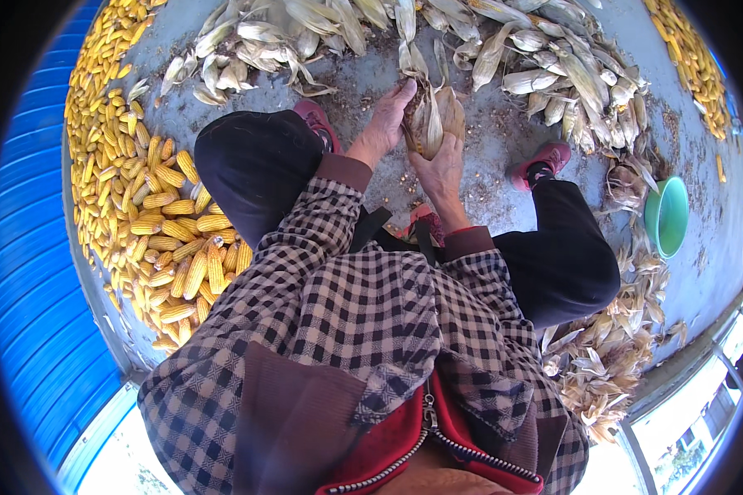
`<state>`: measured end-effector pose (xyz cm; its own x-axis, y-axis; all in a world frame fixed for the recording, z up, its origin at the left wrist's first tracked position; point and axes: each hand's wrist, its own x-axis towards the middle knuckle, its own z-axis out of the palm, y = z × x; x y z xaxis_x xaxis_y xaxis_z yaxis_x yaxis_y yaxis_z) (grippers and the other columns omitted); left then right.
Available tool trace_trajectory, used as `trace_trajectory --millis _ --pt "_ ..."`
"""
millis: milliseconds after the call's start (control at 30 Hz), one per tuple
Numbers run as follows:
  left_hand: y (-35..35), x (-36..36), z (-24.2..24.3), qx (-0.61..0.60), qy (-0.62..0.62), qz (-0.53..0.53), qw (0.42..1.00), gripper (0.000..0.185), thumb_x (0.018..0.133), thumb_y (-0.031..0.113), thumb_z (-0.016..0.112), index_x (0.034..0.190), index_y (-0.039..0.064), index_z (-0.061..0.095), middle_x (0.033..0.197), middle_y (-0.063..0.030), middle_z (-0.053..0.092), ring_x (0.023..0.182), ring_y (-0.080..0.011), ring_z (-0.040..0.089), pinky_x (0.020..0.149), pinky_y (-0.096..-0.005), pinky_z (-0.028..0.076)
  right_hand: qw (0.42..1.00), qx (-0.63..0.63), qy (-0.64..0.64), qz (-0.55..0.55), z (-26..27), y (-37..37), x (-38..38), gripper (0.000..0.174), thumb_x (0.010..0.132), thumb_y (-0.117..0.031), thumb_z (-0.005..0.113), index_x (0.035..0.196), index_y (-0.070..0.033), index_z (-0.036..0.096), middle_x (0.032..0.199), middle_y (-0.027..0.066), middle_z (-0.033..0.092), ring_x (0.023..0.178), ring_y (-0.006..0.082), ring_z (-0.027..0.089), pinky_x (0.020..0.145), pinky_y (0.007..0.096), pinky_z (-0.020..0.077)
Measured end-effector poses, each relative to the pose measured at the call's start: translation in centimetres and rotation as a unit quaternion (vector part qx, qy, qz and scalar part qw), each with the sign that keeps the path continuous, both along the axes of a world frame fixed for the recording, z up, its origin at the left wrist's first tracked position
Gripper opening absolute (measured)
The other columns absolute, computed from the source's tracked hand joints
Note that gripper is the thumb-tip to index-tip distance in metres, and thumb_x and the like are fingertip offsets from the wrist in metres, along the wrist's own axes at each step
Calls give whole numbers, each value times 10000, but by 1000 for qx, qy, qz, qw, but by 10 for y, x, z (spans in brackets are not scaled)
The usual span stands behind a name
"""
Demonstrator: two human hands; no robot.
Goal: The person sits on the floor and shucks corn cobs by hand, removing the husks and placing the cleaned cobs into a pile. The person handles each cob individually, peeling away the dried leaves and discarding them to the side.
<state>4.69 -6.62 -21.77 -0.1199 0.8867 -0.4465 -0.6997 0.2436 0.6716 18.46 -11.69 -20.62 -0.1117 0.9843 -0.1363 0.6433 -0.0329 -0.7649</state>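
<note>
Between my knees, just above the floor, I hold an ear of corn in its dry husk (433, 127). My left hand (388, 117) grips its left side, thumb up near the top by the dark silk and the loose leaves. Around the lower right end curl the fingers of my right hand (441, 170). Some husk leaves hang apart from the ear, and most of the kernels are hidden by husk and fingers. Beyond my hands lies a heap of unhusked corn ears (569, 80), pale and papery.
Husked yellow cobs (167, 229) are piled at my left, along a blue corrugated panel (43, 247). A green plastic basin (667, 216) stands on its side at the right. Stripped husks (613, 359) lie behind my right knee. More yellow cobs (687, 62) lie far right.
</note>
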Motion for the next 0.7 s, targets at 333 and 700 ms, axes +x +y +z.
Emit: trace_trajectory --millis 333,700 --pt "-2 -11 -38 -9 39 2 999 283 918 228 602 1071 -11 592 965 -107 669 824 -200 663 758 -342 545 998 -23 2 62 -19 -5 4 592 627 -175 757 1082 30 440 1089 242 471 981 427 538 837 459 465" --pt "-4 -5 -24 -46 60 10 997 249 929 183 574 1057 -31 583 949 -112 656 796 -212 651 756 -348 542 996 9 66 59 -40 -4 3 551 635 -98 751 1062 16 422 1098 244 468 1039 420 493 883 446 419"
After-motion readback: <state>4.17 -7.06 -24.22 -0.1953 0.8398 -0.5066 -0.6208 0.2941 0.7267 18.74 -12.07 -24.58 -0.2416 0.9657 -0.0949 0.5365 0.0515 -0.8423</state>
